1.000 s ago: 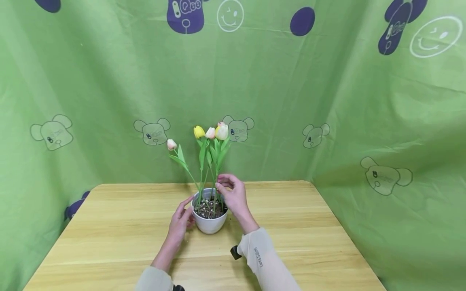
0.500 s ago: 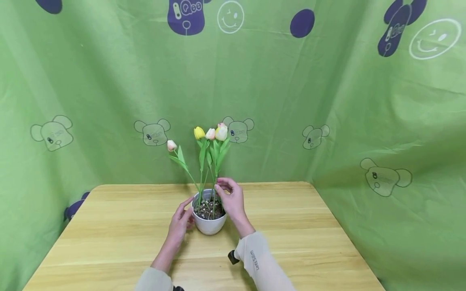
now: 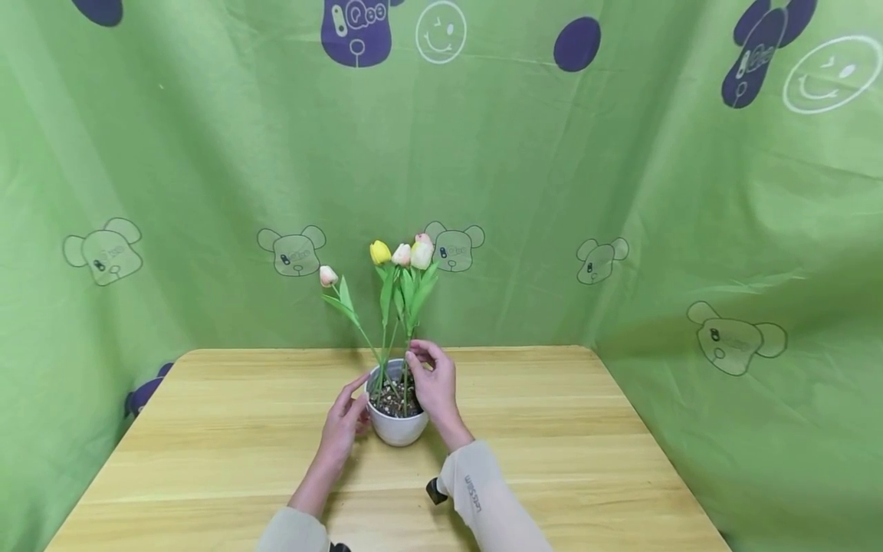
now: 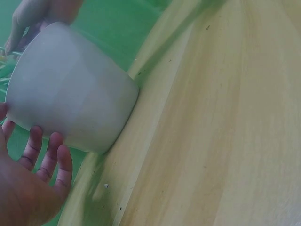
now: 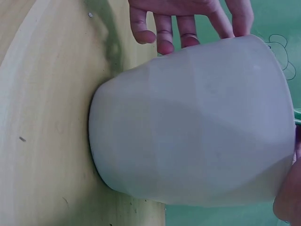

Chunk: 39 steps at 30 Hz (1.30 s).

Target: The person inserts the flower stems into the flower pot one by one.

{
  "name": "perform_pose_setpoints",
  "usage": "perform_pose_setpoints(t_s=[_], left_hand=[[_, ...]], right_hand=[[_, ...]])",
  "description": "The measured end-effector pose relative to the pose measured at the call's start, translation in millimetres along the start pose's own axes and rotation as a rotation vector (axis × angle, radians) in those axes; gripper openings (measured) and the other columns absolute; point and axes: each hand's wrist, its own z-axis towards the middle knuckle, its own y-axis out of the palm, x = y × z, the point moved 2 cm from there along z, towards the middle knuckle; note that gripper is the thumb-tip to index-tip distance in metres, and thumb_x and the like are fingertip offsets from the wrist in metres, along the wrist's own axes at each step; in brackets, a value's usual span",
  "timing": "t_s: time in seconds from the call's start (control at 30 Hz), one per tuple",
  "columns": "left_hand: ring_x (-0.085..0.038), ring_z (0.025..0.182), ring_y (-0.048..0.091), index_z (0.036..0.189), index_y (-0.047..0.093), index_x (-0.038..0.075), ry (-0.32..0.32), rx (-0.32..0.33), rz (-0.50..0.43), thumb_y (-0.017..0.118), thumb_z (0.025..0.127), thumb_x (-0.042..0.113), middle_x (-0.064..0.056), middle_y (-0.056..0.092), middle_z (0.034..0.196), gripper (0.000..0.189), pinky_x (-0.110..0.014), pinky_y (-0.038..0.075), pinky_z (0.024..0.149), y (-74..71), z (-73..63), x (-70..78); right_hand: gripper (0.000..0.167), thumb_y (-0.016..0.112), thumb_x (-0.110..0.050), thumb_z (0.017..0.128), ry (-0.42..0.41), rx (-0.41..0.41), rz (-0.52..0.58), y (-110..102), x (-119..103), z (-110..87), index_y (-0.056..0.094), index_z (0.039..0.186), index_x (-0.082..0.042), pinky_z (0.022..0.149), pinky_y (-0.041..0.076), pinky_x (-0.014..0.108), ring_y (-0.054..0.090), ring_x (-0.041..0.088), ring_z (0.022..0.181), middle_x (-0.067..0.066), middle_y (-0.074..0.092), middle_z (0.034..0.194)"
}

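Note:
A white flowerpot (image 3: 398,432) with dark, speckled soil (image 3: 395,400) stands upright on the table. Several artificial tulips rise from it. My left hand (image 3: 339,429) holds the pot at its left side, thumb and index finger near the rim; in the left wrist view its other fingers curve by the wall. Over the right rim, my right hand (image 3: 436,381) pinches the stem of a tulip (image 3: 421,255) with a pale white-yellow head. Whether that pinch takes in a second stem cannot be told. A pink-white tulip (image 3: 328,276) leans left, and a yellow tulip (image 3: 380,252) stands nearer the middle.
The wooden table (image 3: 538,429) spreads around the pot, with a few dark specks near it. Green printed cloth (image 3: 517,153) hangs behind the table and on both sides.
My right hand has moved slightly down and left, toward the pot, with the tulip stem in its fingertips. The left hand stays on the pot.

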Motion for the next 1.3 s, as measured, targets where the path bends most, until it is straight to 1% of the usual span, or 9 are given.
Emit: perform_pose_setpoints(t_s=[0.1, 0.2, 0.3, 0.37, 0.8, 0.93, 1.07, 1.2, 1.3], left_hand=[[-0.029, 0.082, 0.062, 0.149, 0.056, 0.026, 0.002, -0.005, 0.001, 0.059, 0.106, 0.034, -0.007, 0.059, 0.088, 0.044, -0.038, 0.056, 0.074, 0.3, -0.6, -0.3], [-0.029, 0.083, 0.062, 0.149, 0.056, 0.026, 0.0, -0.005, 0.003, 0.059, 0.106, 0.034, -0.007, 0.06, 0.089, 0.044, -0.038, 0.057, 0.075, 0.2, -1.2, 0.4], [-0.03, 0.083, 0.062, 0.149, 0.056, 0.026, -0.001, -0.007, 0.002, 0.058, 0.106, 0.033, -0.007, 0.06, 0.09, 0.043, -0.038, 0.057, 0.075, 0.0, -1.4, 0.6], [-0.03, 0.083, 0.062, 0.148, 0.056, 0.026, -0.001, -0.005, 0.0, 0.058, 0.106, 0.033, -0.007, 0.06, 0.09, 0.043, -0.038, 0.057, 0.075, -0.1, -1.2, 0.4], [-0.03, 0.081, 0.063, 0.146, 0.059, 0.025, 0.009, 0.008, 0.001, 0.059, 0.106, 0.029, -0.007, 0.06, 0.085, 0.04, -0.037, 0.057, 0.071, 0.0, 0.6, -0.6], [-0.03, 0.081, 0.063, 0.146, 0.059, 0.025, 0.007, 0.006, 0.007, 0.059, 0.105, 0.03, -0.006, 0.06, 0.086, 0.041, -0.037, 0.057, 0.072, 0.4, 1.7, -0.9], [-0.03, 0.081, 0.062, 0.147, 0.058, 0.024, 0.005, 0.002, 0.016, 0.06, 0.105, 0.032, -0.007, 0.061, 0.087, 0.043, -0.037, 0.057, 0.073, 1.1, 1.8, -0.5], [-0.03, 0.081, 0.063, 0.147, 0.058, 0.024, 0.009, 0.003, 0.019, 0.06, 0.105, 0.032, -0.007, 0.061, 0.086, 0.043, -0.038, 0.057, 0.072, 0.9, 2.0, -0.8], [-0.03, 0.081, 0.063, 0.147, 0.058, 0.025, 0.011, 0.004, 0.022, 0.06, 0.105, 0.031, -0.006, 0.061, 0.086, 0.042, -0.038, 0.057, 0.072, 0.1, 2.0, -1.8]], right_hand=[[0.024, 0.068, 0.005, 0.095, -0.002, -0.008, -0.007, 1.3, 0.1, -0.6, 0.067, 0.118, 0.013, 0.081, 0.059, 0.02, 0.067, 0.022, 0.096, 0.027, 0.07, 0.109], [0.023, 0.067, 0.005, 0.095, 0.003, -0.018, -0.003, 2.3, 0.0, -0.8, 0.068, 0.117, 0.011, 0.085, 0.063, 0.035, 0.067, 0.024, 0.097, 0.026, 0.07, 0.108], [0.022, 0.067, 0.006, 0.095, 0.014, -0.023, 0.009, 2.9, 0.7, -0.7, 0.068, 0.116, 0.01, 0.088, 0.061, 0.05, 0.067, 0.023, 0.096, 0.026, 0.07, 0.108], [0.022, 0.066, 0.007, 0.095, 0.02, -0.029, 0.015, 3.4, 1.0, -0.5, 0.068, 0.116, 0.011, 0.088, 0.059, 0.055, 0.066, 0.022, 0.095, 0.027, 0.069, 0.108], [0.02, 0.066, 0.007, 0.095, 0.039, -0.042, -0.006, 5.5, 2.3, 2.7, 0.069, 0.114, 0.011, 0.087, 0.061, 0.053, 0.064, 0.017, 0.093, 0.027, 0.069, 0.107], [0.019, 0.067, 0.006, 0.094, 0.04, -0.041, -0.04, 5.9, 4.0, 3.4, 0.07, 0.113, 0.009, 0.083, 0.063, 0.045, 0.065, 0.018, 0.093, 0.025, 0.071, 0.106], [0.018, 0.067, 0.006, 0.094, 0.033, -0.045, -0.067, 6.3, 4.1, 4.1, 0.071, 0.112, 0.008, 0.08, 0.064, 0.038, 0.066, 0.023, 0.094, 0.024, 0.071, 0.104], [0.018, 0.067, 0.006, 0.095, 0.034, -0.05, -0.066, 6.5, 2.8, 4.3, 0.07, 0.112, 0.009, 0.081, 0.063, 0.043, 0.067, 0.028, 0.095, 0.026, 0.071, 0.105], [0.018, 0.067, 0.006, 0.095, 0.045, -0.057, -0.064, 6.6, 1.8, 4.0, 0.07, 0.113, 0.009, 0.081, 0.063, 0.046, 0.067, 0.026, 0.094, 0.026, 0.071, 0.105]])
